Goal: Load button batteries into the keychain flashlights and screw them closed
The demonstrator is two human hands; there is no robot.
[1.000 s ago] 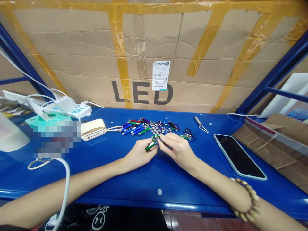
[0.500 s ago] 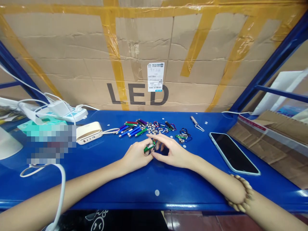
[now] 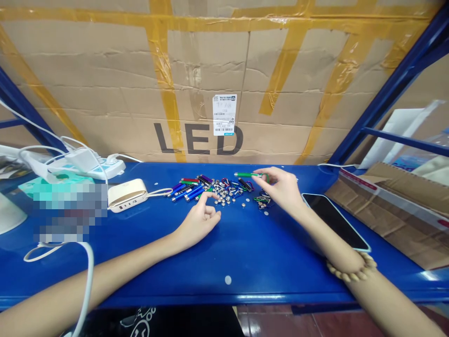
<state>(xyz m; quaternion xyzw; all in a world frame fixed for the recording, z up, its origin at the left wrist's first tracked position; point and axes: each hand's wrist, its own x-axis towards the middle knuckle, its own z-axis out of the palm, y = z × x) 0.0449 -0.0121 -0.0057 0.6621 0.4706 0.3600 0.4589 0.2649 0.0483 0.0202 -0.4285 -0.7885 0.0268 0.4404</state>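
My right hand [image 3: 280,187] is raised above the right side of the pile, its thumb and fingers pinching a green keychain flashlight [image 3: 245,174] that points left. A green clip shows at the fingers. My left hand [image 3: 199,220] is at the pile's front edge, index finger stretched out and the other fingers loosely curled, holding nothing visible. By its fingertip lie several small silver button cells [image 3: 223,202]. Blue, red, purple and green metal tubes [image 3: 191,193] lie left of them. Several carabiner clips [image 3: 261,201] lie below my right hand.
A phone [image 3: 333,220] and a cardboard box [image 3: 389,210] stand to the right. On the left are a cream power bank [image 3: 126,194], a power strip [image 3: 112,167] and white cables. A large taped carton [image 3: 122,103] closes off the back of the blue table [image 3: 266,262].
My hands have parted. My right hand has carried the green keychain flashlight up and right, covering the silver one there. My left hand has let go, its index finger now extended toward the button cells.
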